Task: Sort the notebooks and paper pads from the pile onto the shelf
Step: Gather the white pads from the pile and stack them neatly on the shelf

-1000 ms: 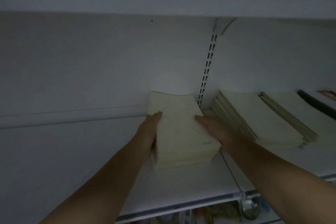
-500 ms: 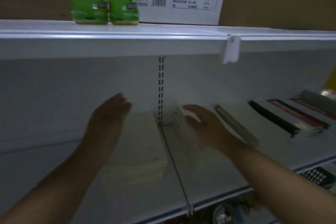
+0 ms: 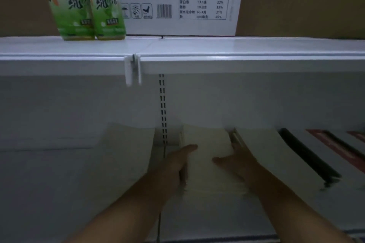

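A cream stack of paper pads point(image 3: 207, 144) lies flat on the white shelf point(image 3: 59, 183), just right of the slotted upright. My left hand point(image 3: 175, 163) presses against its left side, fingers pointing to the back. My right hand point(image 3: 237, 162) rests on the stack's right side, thumb across the top. Another cream stack point(image 3: 128, 148) lies to the left of the upright, touched by neither hand. To the right lies a further pale stack point(image 3: 262, 154).
A black-spined notebook point(image 3: 308, 156) and red-covered books point(image 3: 335, 144) lie further right on the same shelf. Above, the upper shelf point(image 3: 217, 49) carries two green tea bottles point(image 3: 85, 6) and a cardboard box with a white label point(image 3: 177, 0).
Both hands let go of the left stack and moved right to the stack beside the upright. The view tilted up and shifted right.
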A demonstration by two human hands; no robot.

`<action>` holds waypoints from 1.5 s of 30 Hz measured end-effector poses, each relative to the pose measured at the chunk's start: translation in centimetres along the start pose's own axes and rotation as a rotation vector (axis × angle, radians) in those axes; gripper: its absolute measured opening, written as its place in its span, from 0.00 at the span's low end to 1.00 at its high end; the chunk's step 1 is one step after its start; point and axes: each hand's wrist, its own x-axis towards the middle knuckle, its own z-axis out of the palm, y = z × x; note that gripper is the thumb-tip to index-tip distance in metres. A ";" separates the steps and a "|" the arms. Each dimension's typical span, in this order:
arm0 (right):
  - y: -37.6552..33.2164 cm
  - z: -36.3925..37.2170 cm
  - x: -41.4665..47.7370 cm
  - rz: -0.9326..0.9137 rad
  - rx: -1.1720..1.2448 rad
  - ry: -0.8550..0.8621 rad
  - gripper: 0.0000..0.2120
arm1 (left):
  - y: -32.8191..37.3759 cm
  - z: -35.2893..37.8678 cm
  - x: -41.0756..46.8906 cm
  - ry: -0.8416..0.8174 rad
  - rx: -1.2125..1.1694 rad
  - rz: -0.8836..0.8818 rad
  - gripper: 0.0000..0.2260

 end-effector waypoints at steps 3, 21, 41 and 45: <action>1.1 0.1 -0.1 -0.028 -0.050 0.080 0.34 | -0.1 0.8 0.6 0.009 -0.079 0.066 0.14; 2.6 -1.0 -2.4 0.134 0.643 -0.169 0.40 | -4.6 1.1 -2.6 0.206 0.126 0.362 0.11; 2.2 -0.5 -6.8 -0.318 0.449 0.039 0.16 | -5.1 0.7 -6.8 0.139 -0.048 0.668 0.16; 0.9 -1.2 -6.1 -0.294 0.636 -0.046 0.18 | -4.3 0.7 -6.3 0.361 0.159 0.860 0.37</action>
